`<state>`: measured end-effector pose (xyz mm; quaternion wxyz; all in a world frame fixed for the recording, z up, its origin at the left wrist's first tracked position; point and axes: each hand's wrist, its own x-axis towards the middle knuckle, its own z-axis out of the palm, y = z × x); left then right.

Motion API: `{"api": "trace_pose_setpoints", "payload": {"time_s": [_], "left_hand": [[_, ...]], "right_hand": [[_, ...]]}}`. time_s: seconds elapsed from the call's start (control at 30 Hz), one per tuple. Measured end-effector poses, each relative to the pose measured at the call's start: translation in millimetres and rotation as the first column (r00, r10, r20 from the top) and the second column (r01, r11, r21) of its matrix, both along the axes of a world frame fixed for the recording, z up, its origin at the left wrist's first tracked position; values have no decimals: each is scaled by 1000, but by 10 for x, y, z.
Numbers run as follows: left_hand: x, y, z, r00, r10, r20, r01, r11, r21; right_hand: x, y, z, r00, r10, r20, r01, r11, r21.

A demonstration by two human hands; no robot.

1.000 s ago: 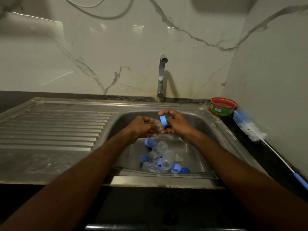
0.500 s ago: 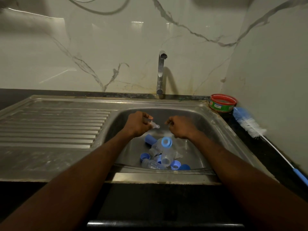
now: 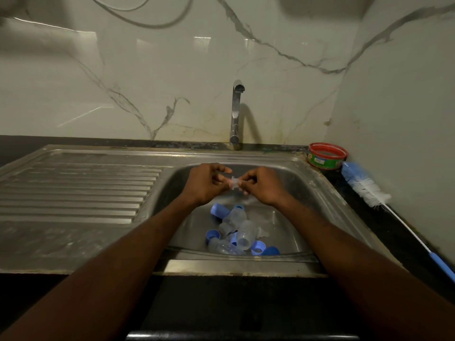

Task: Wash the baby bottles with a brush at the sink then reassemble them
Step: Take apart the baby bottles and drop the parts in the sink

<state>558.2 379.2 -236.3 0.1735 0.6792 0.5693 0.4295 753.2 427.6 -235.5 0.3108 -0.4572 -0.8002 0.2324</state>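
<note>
Over the sink (image 3: 307,190), left hand (image 3: 205,184) and right hand (image 3: 262,187) pinch one clear teat (image 3: 234,185) between their fingertips. Bottles and blue rings (image 3: 236,230) lie heaped below at six o'clock; the brush (image 3: 364,188) rests at three o'clock.

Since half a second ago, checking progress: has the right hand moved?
Yes. The right hand moved left, toward the faucet line, meeting the left hand.

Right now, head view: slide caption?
Both hands pinch a clear teat over the sink of disassembled bottle parts.
</note>
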Motion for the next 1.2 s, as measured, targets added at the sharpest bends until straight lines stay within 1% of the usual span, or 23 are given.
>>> {"api": "trace_pose_setpoints", "payload": {"time_s": [0.13,0.2,0.6,0.73,0.87,0.97,1.07,1.2], "left_hand": [[-7,8,10,994,15,106,-12,1000,-28],[-15,14,9,994,17,108,-12,999,-49],[-21,51,-35,999,35,6,-34,998,-56],[-43,55,-20,995,97,-4,-97,995,-12],[-59,40,-19,982,170,-80,-169,985,23],[-52,27,-13,965,240,-107,-236,971,47],[-47,11,-1,954,259,-150,-253,966,62],[-65,-3,-6,944,284,-168,-277,959,69]], "right_hand": [[5,5,9,1000,-8,4,8,1000,-8],[1,-1,3,1000,-3,3,3,1000,-5],[-8,-22,24,999,19,-26,-19,1000,-3],[-9,-47,40,998,60,-28,-59,998,19],[-34,-61,53,996,92,-11,-92,995,32],[-67,-70,60,995,102,5,-102,994,31],[-84,-79,50,992,122,18,-122,992,13],[-95,-76,39,991,124,50,-126,992,19]]}}
